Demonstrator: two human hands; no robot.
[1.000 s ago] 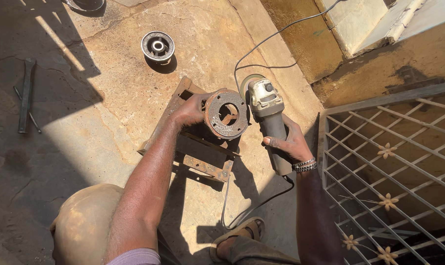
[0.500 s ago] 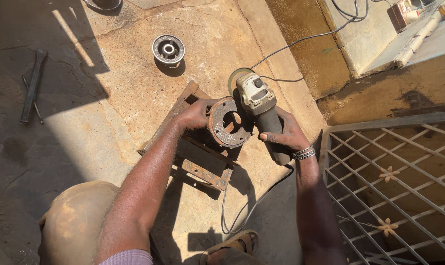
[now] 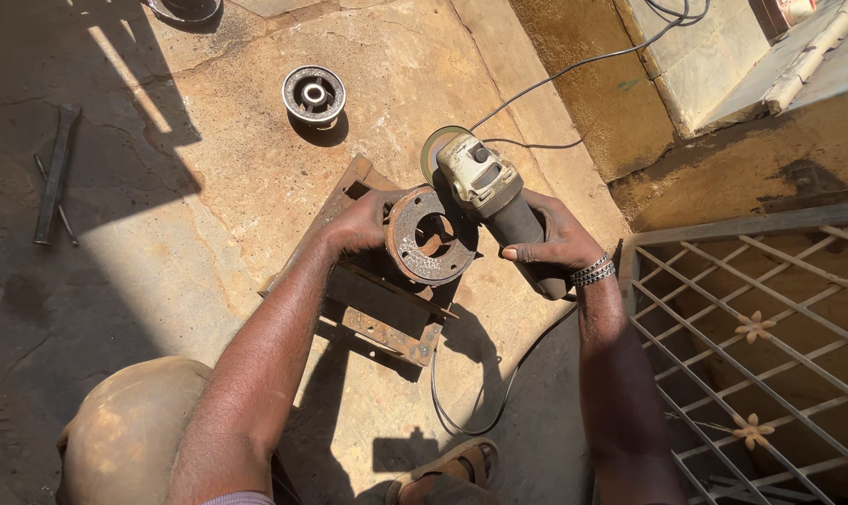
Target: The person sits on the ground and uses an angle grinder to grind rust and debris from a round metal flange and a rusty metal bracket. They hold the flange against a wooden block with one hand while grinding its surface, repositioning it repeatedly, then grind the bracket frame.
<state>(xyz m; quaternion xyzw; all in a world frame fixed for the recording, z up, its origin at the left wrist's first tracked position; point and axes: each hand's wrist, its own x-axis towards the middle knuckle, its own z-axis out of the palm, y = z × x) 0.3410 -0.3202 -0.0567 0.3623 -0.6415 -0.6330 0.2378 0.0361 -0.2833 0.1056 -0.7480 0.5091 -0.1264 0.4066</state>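
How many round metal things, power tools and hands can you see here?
Round metal things: 2, the rusty ring and the small wheel
Power tools: 1, the angle grinder
Hands: 2, the left hand on the ring and the right hand on the grinder
Total: 5

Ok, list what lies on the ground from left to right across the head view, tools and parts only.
Flat metal bar → small round pulley wheel → left hand → rusty ring-shaped disc → angle grinder → right hand → metal grille gate.
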